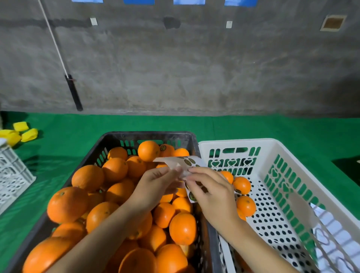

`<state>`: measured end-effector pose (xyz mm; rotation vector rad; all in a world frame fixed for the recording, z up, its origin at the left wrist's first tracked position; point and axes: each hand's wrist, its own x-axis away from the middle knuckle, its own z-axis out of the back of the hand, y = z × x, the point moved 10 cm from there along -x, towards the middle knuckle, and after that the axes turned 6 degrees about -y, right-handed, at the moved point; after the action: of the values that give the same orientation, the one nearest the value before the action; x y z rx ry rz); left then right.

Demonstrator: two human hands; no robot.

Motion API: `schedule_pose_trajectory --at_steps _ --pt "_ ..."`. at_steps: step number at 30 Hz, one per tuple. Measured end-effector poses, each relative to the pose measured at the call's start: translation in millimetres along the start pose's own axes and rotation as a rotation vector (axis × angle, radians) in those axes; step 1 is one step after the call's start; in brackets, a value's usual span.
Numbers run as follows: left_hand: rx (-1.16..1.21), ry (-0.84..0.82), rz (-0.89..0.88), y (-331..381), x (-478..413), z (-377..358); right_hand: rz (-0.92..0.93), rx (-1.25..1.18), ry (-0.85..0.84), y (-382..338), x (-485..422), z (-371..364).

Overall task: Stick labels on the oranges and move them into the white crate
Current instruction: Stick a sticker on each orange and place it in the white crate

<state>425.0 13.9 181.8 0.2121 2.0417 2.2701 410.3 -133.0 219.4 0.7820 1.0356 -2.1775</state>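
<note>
Rough grey concrete wall [194, 68] filled the back, with blue panels [138, 2] cut off at the top edge, two small white tags [93, 21] and a brown framed square [333, 23] at upper right. A white cord [52, 39] ran diagonally down the wall to a black tube [74, 93] leaning against it. Green cloth [253, 126] covered the work surface, with yellow pieces [29, 134] at far left near a white slatted bin [11, 175]; lighting was dim and even.
</note>
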Motion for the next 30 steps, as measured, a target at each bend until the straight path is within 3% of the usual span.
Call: schedule_pose_trajectory --at_steps 5,9,13,16,18,23,26,30 --pt "0.070 0.063 0.085 -15 -6 14 -0.023 -0.086 -0.135 -7 -7 -3" --pt "0.202 -0.040 0.216 -28 -9 9 -0.199 -0.330 -0.334 -1 -17 -2" --pt "0.282 -0.126 0.181 -12 -7 2 -0.335 -0.609 -0.270 13 -34 33" --pt "0.253 -0.252 0.078 10 3 -15 -0.339 -0.549 -0.329 11 -32 28" --pt "0.214 -0.359 0.126 6 12 -30 -0.363 -0.504 -0.434 8 -22 6" --pt "-0.213 -0.648 0.181 -18 24 -53 -0.556 -0.418 -0.484 31 -4 -26" --pt "-0.237 -0.641 0.135 -10 26 -55 -0.586 -0.311 -0.491 40 4 -31" --pt "-0.245 -0.634 0.112 -12 26 -53 -0.594 -0.345 -0.463 38 4 -32"
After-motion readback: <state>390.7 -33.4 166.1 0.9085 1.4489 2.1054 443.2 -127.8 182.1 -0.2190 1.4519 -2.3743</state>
